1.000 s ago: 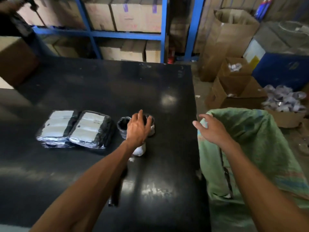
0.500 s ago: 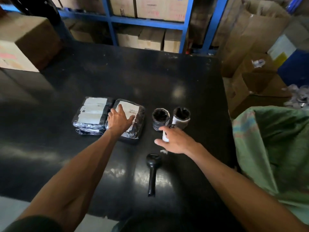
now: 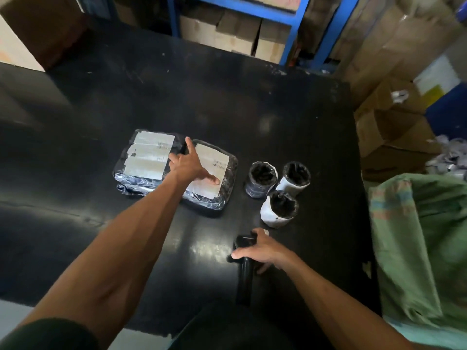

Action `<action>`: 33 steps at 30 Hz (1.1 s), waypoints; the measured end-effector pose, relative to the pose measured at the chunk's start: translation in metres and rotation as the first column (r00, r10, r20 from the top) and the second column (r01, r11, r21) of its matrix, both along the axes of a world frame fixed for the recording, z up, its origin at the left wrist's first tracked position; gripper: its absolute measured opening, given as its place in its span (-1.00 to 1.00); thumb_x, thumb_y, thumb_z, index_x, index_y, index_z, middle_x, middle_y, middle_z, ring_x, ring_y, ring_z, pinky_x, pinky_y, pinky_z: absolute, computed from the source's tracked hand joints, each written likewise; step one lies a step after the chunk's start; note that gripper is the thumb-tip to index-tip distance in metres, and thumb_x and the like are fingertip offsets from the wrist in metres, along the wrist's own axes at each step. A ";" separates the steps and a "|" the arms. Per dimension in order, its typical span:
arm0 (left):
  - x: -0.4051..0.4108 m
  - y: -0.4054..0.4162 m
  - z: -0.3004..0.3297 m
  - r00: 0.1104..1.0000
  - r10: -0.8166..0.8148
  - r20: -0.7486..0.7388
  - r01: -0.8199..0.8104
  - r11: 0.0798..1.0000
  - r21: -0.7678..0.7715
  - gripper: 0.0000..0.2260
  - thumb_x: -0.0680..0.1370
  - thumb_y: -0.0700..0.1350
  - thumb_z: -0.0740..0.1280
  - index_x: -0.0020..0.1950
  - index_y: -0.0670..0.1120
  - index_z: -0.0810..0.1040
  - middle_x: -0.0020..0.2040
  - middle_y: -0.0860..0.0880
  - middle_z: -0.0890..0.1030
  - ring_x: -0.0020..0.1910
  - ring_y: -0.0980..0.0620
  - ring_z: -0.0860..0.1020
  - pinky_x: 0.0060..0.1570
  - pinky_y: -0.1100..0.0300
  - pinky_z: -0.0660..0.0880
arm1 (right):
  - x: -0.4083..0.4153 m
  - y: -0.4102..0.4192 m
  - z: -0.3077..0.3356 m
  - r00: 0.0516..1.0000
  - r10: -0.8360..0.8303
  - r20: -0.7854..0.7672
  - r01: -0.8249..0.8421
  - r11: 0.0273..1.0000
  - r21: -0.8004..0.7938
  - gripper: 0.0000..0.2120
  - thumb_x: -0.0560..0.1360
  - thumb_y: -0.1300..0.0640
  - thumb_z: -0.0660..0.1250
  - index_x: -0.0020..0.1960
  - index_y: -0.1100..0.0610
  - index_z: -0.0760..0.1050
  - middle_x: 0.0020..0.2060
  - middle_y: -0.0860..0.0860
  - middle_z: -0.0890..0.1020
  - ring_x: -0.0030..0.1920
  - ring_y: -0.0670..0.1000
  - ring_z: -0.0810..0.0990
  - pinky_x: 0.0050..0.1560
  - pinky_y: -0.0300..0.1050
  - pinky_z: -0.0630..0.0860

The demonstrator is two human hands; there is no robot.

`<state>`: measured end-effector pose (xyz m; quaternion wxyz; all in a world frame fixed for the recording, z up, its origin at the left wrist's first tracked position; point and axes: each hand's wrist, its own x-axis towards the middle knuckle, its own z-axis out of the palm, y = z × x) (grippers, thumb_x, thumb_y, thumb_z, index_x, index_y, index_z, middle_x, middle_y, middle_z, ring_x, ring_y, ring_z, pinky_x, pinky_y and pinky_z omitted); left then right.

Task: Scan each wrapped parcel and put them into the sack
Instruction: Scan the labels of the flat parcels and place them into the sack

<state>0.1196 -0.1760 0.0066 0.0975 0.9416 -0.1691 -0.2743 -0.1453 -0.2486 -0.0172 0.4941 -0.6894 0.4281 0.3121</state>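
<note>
The right hand (image 3: pixel 262 251) curls around the black scanner (image 3: pixel 243 261) at 6 o'clock on the desk (image 3: pixel 252 102). It should grip firmly and lift. At 11 o'clock, the open left hand (image 3: pixel 189 162) presses the flat parcel (image 3: pixel 214 173); its label should stay uncovered.

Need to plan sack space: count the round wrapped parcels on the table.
3, clustered right of the flat parcels: one at the left, one behind it to the right, one nearest the right hand. None looks hidden.
</note>
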 end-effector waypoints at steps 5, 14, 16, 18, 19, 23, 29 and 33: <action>-0.009 -0.004 0.006 0.991 -0.080 0.108 0.080 0.997 0.004 0.39 0.14 0.37 0.60 0.58 0.18 -0.39 0.34 -0.38 0.34 0.25 -0.32 0.45 0.26 -0.11 0.40 | -0.009 0.002 -0.012 0.960 -0.243 0.139 0.243 0.970 0.015 -0.25 0.25 0.01 0.53 0.39 -0.06 0.32 0.04 0.03 0.68 -0.04 0.02 0.70 0.01 -0.01 0.65; -0.033 0.025 0.003 0.997 0.062 -0.050 -0.071 0.977 -0.201 0.24 0.13 0.43 0.56 0.59 0.32 -0.17 0.45 -0.35 0.25 0.34 -0.39 0.43 0.33 -0.17 0.40 | -0.001 -0.013 0.030 0.697 -0.621 0.360 0.499 0.779 0.379 -0.67 0.55 0.12 0.43 0.25 0.22 0.50 -0.05 0.26 0.73 -0.36 0.06 0.58 -0.35 -0.10 0.52; -0.041 0.026 0.005 0.995 0.088 -0.045 -0.096 0.965 -0.243 0.22 0.15 0.42 0.55 0.60 0.31 -0.14 0.39 -0.35 0.35 0.31 -0.35 0.46 0.29 -0.16 0.43 | 0.007 -0.017 0.044 0.647 -0.653 0.394 0.505 0.754 0.419 -0.69 0.56 0.09 0.42 0.24 0.19 0.51 -0.10 0.23 0.71 -0.37 0.06 0.56 -0.30 -0.03 0.58; -0.050 0.028 0.008 0.990 0.139 -0.012 -0.137 0.952 -0.273 0.19 0.15 0.42 0.55 0.60 0.30 -0.08 0.35 -0.32 0.40 0.26 -0.33 0.50 0.24 -0.14 0.47 | 0.016 -0.022 0.061 0.594 -0.667 0.449 0.508 0.744 0.434 -0.68 0.58 0.06 0.42 0.26 0.15 0.49 -0.12 0.20 0.66 -0.38 0.08 0.56 -0.28 0.04 0.65; -0.055 0.031 0.010 0.986 0.168 0.005 -0.159 0.944 -0.287 0.18 0.15 0.42 0.55 0.60 0.30 -0.06 0.32 -0.29 0.42 0.23 -0.33 0.52 0.20 -0.12 0.49 | 0.020 -0.025 0.069 0.581 -0.648 0.493 0.507 0.762 0.403 -0.67 0.57 0.03 0.43 0.26 0.13 0.47 -0.13 0.19 0.66 -0.40 0.08 0.56 -0.33 0.03 0.64; -0.081 0.040 0.010 0.971 0.232 0.064 -0.191 0.903 -0.384 0.12 0.18 0.39 0.56 0.58 0.33 -0.03 0.24 -0.21 0.42 0.14 -0.31 0.55 0.15 -0.09 0.50 | 0.030 -0.030 0.099 0.592 -0.481 0.647 0.497 0.850 0.177 -0.71 0.57 -0.13 0.38 0.21 -0.08 0.41 -0.24 0.11 0.70 -0.47 0.04 0.53 -0.44 -0.08 0.48; -0.103 0.051 0.014 0.953 0.283 0.110 -0.196 0.850 -0.489 0.10 0.19 0.36 0.57 0.57 0.35 -0.02 0.24 -0.17 0.37 0.13 -0.30 0.55 0.13 -0.09 0.51 | 0.032 -0.022 0.112 0.575 -0.362 0.734 0.458 0.885 0.078 -0.63 0.60 -0.22 0.29 0.29 -0.05 0.37 -0.19 0.15 0.66 -0.44 0.07 0.53 -0.47 -0.06 0.45; -0.109 0.052 0.021 0.946 0.298 0.124 -0.194 0.831 -0.521 0.10 0.19 0.39 0.56 0.56 0.34 -0.02 0.23 -0.16 0.36 0.13 -0.29 0.55 0.13 -0.10 0.52 | 0.029 -0.015 0.111 0.580 -0.315 0.751 0.438 0.898 0.039 -0.64 0.62 -0.21 0.26 0.30 -0.05 0.36 -0.12 0.23 0.68 -0.47 0.07 0.52 -0.47 -0.05 0.46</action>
